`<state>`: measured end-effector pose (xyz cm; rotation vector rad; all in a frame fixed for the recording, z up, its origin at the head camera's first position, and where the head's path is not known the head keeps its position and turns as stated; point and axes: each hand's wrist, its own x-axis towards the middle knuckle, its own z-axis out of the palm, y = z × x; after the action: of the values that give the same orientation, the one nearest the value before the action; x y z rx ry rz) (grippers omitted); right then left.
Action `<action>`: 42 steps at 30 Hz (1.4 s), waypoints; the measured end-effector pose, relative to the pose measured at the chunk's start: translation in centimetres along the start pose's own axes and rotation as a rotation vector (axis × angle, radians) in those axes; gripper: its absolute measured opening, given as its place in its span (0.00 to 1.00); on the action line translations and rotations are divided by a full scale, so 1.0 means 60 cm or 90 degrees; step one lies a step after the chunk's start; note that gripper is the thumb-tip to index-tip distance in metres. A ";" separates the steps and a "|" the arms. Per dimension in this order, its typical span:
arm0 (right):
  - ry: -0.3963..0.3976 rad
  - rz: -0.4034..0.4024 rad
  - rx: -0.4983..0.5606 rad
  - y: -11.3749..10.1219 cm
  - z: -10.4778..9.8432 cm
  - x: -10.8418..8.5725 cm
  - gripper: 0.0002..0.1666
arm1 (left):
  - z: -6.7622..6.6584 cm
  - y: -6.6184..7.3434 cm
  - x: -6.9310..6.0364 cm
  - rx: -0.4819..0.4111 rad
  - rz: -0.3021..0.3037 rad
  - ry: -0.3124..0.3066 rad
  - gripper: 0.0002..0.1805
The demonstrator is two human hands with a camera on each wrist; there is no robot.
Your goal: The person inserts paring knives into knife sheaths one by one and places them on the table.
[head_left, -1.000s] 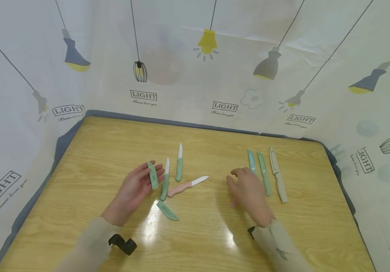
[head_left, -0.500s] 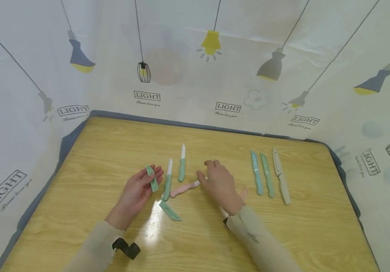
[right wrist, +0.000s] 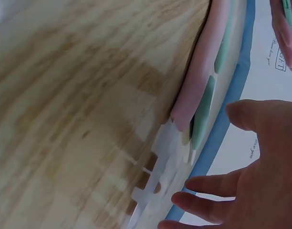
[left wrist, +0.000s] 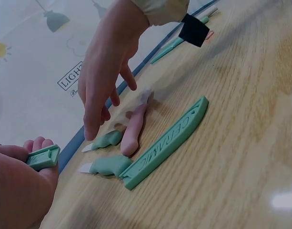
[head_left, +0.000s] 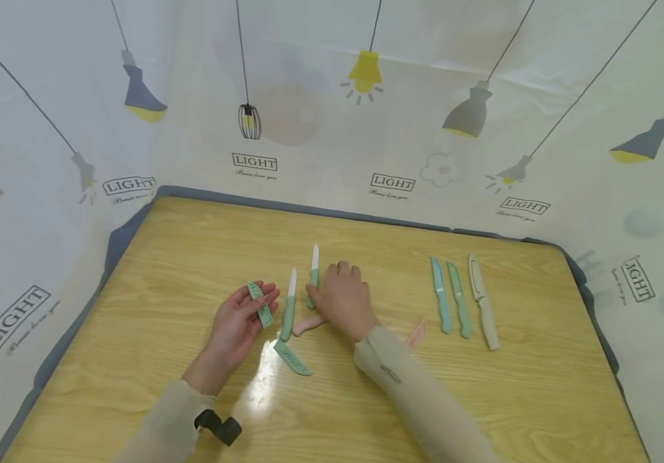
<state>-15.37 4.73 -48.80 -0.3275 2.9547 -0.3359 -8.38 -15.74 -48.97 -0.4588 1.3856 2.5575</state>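
Observation:
In the head view my left hand holds a green sheath between thumb and fingers. My right hand hovers, fingers spread, beside a green-handled knife with a white blade; the right wrist view shows nothing gripped. Under that hand lies a pink-handled knife, its blade hidden in the head view. Another green-handled knife lies between the pink one and my left hand. Just in front of it is a second green sheath, marked with raised letters in the left wrist view.
At the right lie a blue knife, a green knife and a larger cream knife, side by side. A pink sheath lies partly behind my right sleeve. A cloth wall printed with lamps stands around the wooden table.
My right hand has moved left from near the blue and green knives, over the pink knife, to the farther green-handled knife. My left hand keeps holding the sheath, which has tilted slightly.

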 end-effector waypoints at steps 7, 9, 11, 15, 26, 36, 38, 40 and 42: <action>-0.019 0.036 -0.023 -0.021 0.001 0.018 0.50 | 0.004 -0.002 0.001 -0.023 0.005 0.015 0.26; -0.028 0.041 -0.032 -0.027 0.004 0.022 0.51 | 0.005 -0.003 0.002 -0.031 0.005 0.019 0.25; -0.034 0.043 -0.039 -0.032 0.007 0.025 0.51 | 0.007 -0.005 0.002 -0.038 0.004 0.021 0.25; -0.029 0.041 -0.042 -0.036 0.011 0.029 0.46 | 0.009 -0.008 0.002 -0.044 0.005 0.024 0.25; -0.020 0.029 0.006 -0.029 0.008 0.034 0.27 | 0.010 -0.011 0.005 -0.051 0.005 0.035 0.23; -0.019 -0.004 0.019 -0.024 -0.001 0.042 0.11 | 0.012 -0.016 0.005 -0.056 0.009 0.040 0.23; -0.028 -0.001 0.041 -0.019 -0.003 0.044 0.13 | 0.012 -0.017 0.005 -0.059 0.007 0.043 0.22; -0.044 0.005 0.072 -0.014 -0.004 0.046 0.15 | 0.013 -0.017 0.006 -0.065 0.005 0.043 0.22; -0.063 0.023 0.125 -0.008 -0.005 0.046 0.15 | 0.014 -0.017 0.006 -0.072 0.001 0.045 0.22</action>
<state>-18.00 3.70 -48.73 -0.2574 2.7976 -0.5820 -8.56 -14.46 -49.47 -0.5726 1.2686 2.6552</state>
